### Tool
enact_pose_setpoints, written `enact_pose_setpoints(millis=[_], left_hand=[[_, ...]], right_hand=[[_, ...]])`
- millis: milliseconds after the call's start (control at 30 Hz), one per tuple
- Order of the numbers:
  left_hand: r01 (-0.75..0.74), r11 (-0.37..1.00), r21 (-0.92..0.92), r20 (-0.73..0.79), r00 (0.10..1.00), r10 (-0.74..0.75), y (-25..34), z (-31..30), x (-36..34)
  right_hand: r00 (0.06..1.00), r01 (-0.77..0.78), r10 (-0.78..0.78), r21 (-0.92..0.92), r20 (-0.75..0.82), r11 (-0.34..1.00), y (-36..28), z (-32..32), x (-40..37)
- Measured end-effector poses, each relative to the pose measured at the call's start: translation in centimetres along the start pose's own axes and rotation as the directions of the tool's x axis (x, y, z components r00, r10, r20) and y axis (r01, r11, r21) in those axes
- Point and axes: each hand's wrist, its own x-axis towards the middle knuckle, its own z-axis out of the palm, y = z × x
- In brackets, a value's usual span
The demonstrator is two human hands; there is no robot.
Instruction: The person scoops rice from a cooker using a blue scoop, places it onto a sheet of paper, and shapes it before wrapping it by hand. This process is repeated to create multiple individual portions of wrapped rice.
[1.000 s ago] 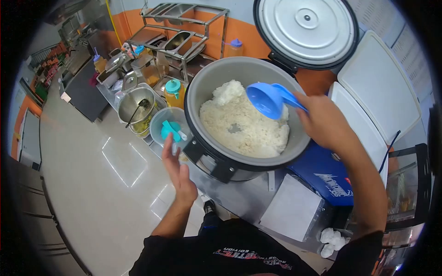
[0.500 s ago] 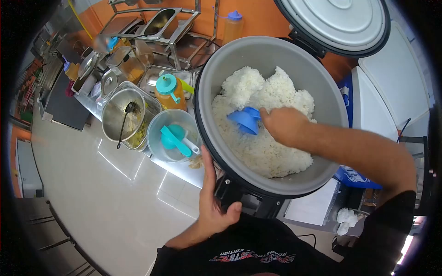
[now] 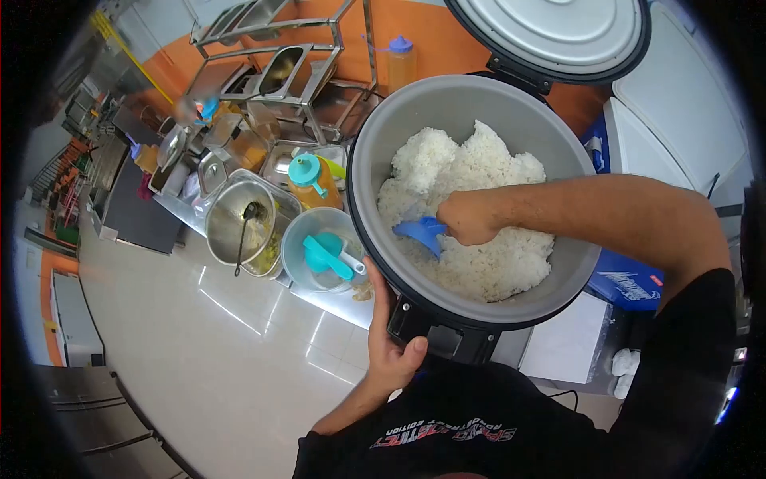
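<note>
My right hand (image 3: 472,217) is closed around a blue rice scoop (image 3: 421,231), its blade pushed into the white rice (image 3: 495,259). The rice fills the lower part of the grey pot of a large rice cooker (image 3: 576,239), heaped higher at the back. The cooker's round silver lid (image 3: 554,32) stands open behind it. At the cooker's front left, my left hand (image 3: 388,343) grips the black outer casing, fingers along the side and thumb at the front. Part of the scoop's handle is hidden in my right hand.
Left of the cooker stand a clear tub (image 3: 297,267) with turquoise and white scoops, a steel bowl (image 3: 219,227) with a black spoon (image 3: 246,235), and a turquoise-capped bottle (image 3: 313,182). A metal rack (image 3: 307,88) stands behind. A blue box (image 3: 626,279) is at right.
My right hand and the scoop have shifted down and slightly toward the front of the pot, and the scoop's blade has turned. My left hand stays on the cooker. The view has shifted slightly.
</note>
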Motion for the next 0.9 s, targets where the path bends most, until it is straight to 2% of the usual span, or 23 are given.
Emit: enact_pose_setpoints(millis=[133, 233, 367, 400, 433, 467, 533, 567, 633, 667, 733, 900], left_hand=[[-0.007, 0.999, 0.039, 0.034, 0.999, 0.006, 0.5, -0.2, 0.3], [0.007, 0.999, 0.048, 0.039, 0.999, -0.009, 0.2, -0.5, -0.1], [0.014, 1.000, 0.005, 0.077, 0.997, -0.014, -0.2, -0.7, -0.3], [0.017, 0.999, -0.037, 0.087, 0.996, -0.013, -0.2, -0.7, -0.2], [-0.014, 1.000, 0.010, 0.095, 0.995, 0.013, -0.6, -1.0, -0.2], [-0.014, 1.000, 0.015, 0.097, 0.995, 0.013, -0.8, -1.2, -0.3], [-0.043, 0.999, 0.014, 0.087, 0.995, 0.041, -0.9, -0.9, -0.2], [-0.037, 0.999, 0.006, 0.085, 0.996, 0.037, -0.8, -1.0, -0.3], [-0.027, 1.000, -0.004, 0.095, 0.995, 0.027, -0.9, -1.2, 0.0], [-0.040, 0.999, -0.007, 0.087, 0.995, 0.040, -1.0, -1.1, 0.1], [-0.045, 0.999, -0.009, 0.064, 0.997, 0.046, -1.1, -0.9, 0.0], [-0.062, 0.998, -0.007, 0.081, 0.995, 0.062, -0.9, -1.0, 0.1]], right_hand=[[0.999, 0.000, 0.006, -0.115, 0.051, 0.993, -3.1, -1.9, -3.2], [0.999, -0.015, 0.016, -0.038, 0.032, 0.999, -4.7, -3.8, -5.6], [0.994, -0.071, 0.073, -0.024, 0.084, 0.997, -4.8, -2.6, -3.5], [0.987, 0.016, 0.004, -0.120, 0.160, 0.993, -4.4, -1.8, -1.7], [0.969, 0.107, -0.054, -0.212, 0.240, 0.971, -4.3, -1.7, -0.6], [0.970, 0.109, -0.057, -0.211, 0.236, 0.971, -4.3, -0.9, -0.3], [0.990, 0.119, -0.120, -0.022, -0.078, 0.993, -5.1, 0.3, -0.8], [0.991, 0.114, -0.115, -0.020, -0.069, 0.993, -5.2, 0.6, -0.9], [0.997, 0.053, -0.043, -0.153, 0.063, 0.987, -5.9, -0.4, -1.1], [0.997, 0.053, -0.043, -0.168, 0.064, 0.984, -6.2, -1.0, -1.6], [0.967, -0.149, 0.187, -0.215, 0.173, 0.965, -8.4, -3.3, -4.7], [0.963, -0.237, 0.247, -0.098, 0.105, 0.967, -10.7, -6.3, -11.3]])
